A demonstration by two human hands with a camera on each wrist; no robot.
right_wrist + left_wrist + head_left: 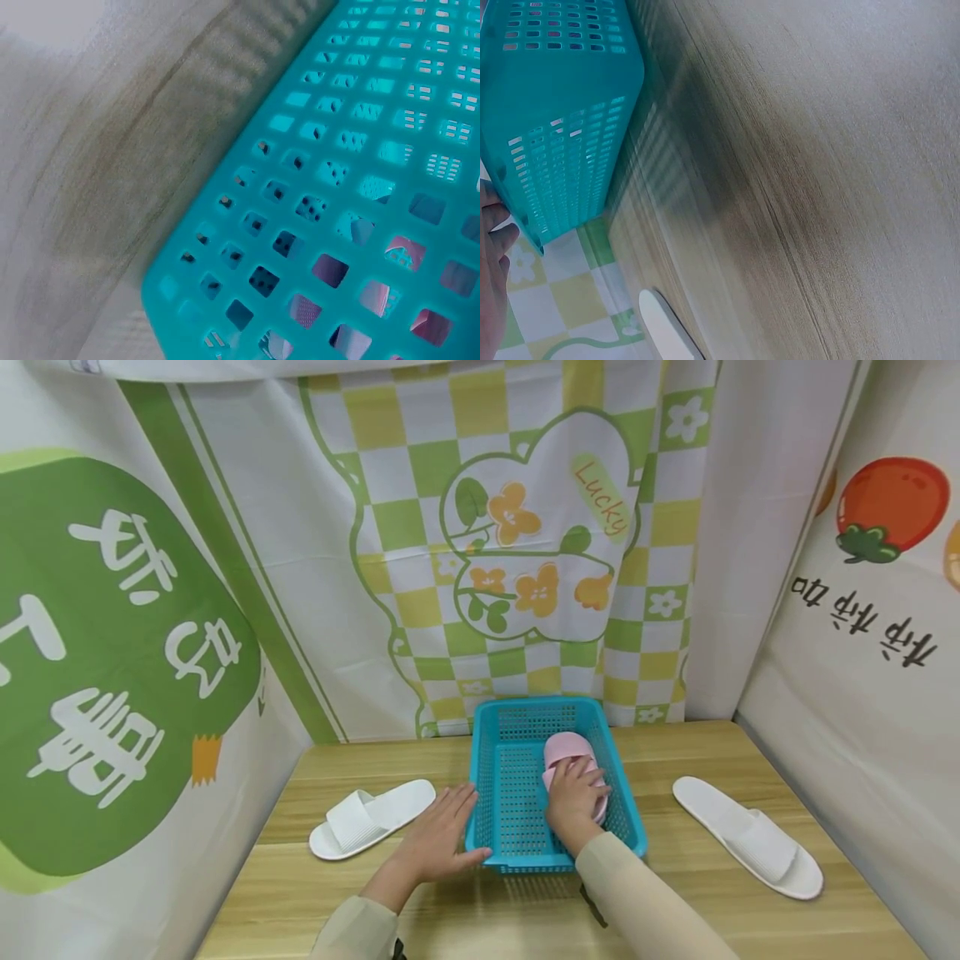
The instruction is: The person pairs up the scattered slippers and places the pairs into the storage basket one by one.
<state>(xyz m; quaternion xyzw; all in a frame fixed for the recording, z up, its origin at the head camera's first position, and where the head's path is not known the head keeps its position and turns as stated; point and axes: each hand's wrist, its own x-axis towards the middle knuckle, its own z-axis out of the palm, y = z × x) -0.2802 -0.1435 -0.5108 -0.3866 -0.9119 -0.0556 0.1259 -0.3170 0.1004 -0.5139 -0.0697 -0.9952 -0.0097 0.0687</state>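
Note:
A teal plastic basket (483,760) stands on the wooden table, its side wall (570,172) large in the left wrist view. Inside, along its right side, lies a pink slipper (567,746). My right hand (576,797) reaches in and holds the slipper with bent fingers over it, covering much of it. In the right wrist view only bits of pink show through the basket's holes (431,324); the hand is out of sight there. My left hand (442,837) rests against the basket's left rim, fingers straight and thumb spread toward the front corner.
One white slipper (408,802) lies on the table (450,918) left of the basket, another white slipper (757,843) to the right. A checked curtain (420,527) hangs behind, and printed cloth walls (862,710) close in both sides.

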